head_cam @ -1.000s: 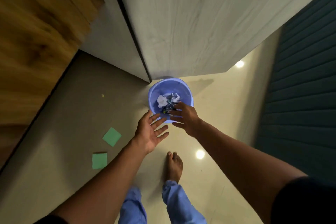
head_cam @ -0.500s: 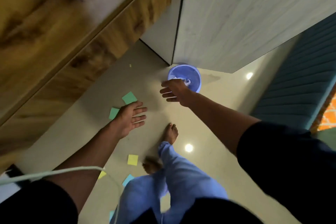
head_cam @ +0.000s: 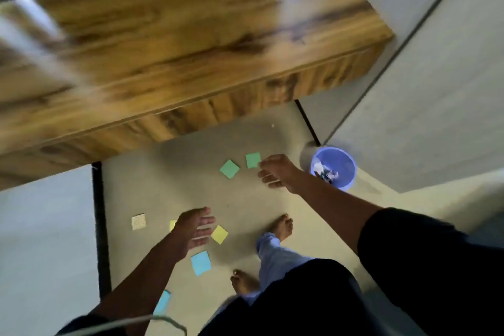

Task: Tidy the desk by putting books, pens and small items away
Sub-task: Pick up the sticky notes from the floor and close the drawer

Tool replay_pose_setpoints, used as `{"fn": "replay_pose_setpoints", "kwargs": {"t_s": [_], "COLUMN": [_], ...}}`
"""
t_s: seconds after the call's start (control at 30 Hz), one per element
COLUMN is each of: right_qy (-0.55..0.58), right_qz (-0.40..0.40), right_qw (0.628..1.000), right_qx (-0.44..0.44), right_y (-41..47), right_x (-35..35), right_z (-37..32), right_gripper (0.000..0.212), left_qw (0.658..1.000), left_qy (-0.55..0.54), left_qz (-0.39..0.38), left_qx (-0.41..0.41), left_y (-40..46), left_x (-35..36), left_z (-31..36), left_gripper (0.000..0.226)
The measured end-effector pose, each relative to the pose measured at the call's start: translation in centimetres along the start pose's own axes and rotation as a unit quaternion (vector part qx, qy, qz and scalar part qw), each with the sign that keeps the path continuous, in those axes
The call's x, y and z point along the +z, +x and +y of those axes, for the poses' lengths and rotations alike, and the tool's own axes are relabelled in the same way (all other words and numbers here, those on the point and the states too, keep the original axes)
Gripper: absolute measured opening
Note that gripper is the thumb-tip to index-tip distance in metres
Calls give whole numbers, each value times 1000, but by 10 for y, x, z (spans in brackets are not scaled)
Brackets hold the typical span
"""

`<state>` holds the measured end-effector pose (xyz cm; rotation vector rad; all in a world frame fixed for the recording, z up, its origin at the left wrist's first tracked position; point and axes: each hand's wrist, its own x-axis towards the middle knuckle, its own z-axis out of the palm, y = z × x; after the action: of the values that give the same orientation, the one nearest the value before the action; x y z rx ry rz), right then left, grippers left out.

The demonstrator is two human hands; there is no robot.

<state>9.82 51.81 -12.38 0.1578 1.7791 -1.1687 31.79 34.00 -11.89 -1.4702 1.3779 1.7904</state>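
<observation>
Hovering over the floor, left hand shows fingers straight, slightly spread, holding nothing. Right hand, at two o'clock from it, hangs loosely curled, empty, beside a green note.

The left hand reaches forward at lower centre of the frame, fingers straight and spread, holding nothing. The right hand extends right of centre, fingers loosely curled, empty.

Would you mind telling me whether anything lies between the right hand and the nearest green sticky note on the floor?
Nothing visible does. The right hand hangs beside the green sticky note, its fingertips at the note's edge, with only bare floor around it. The blue bin stands off on the hand's other side.
</observation>
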Motion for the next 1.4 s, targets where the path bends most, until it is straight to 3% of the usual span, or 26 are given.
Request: {"fn": "replay_pose_setpoints", "kwargs": {"t_s": [0.1, 0.23, 0.5, 0.83, 1.07, 1.2, 1.4], "right_qy": [-50, -120, -258, -458, -551, -585, -638], "right_qz": [-31, -76, -191, -301, -380, -410, -391], "right_qw": [998, 988, 942, 832, 741, 698, 663], "right_qx": [-23, -64, -103, -82, -51, -36, -23], "right_y": [-22, -43, -61, -42, -22, -5, 42], "right_x": [45, 97, 194, 306, 364, 390, 418], "right_z": [-9, -17, -35, -19, 22, 52, 109], "right_gripper": [3, 2, 7, 13, 19, 11, 13], "left_qw": [999, 994, 963, 869, 791, 749, 727], "left_qy": [-40, -96, -244, -449, -558, -609, -642], "left_qz": [4, 24, 117, 200, 237, 245, 233], "left_qx": [12, 38, 7, -50, -81, -89, -67], "left_y": [-33, -65, -93, -112, -93, -69, 0], "left_x": [-41, -86, -125, -107, -74, -65, -69], "left_z": [-37, -85, -179, -257, -269, -274, -309], "left_gripper": [28, 55, 31, 29, 27, 28, 27]}}
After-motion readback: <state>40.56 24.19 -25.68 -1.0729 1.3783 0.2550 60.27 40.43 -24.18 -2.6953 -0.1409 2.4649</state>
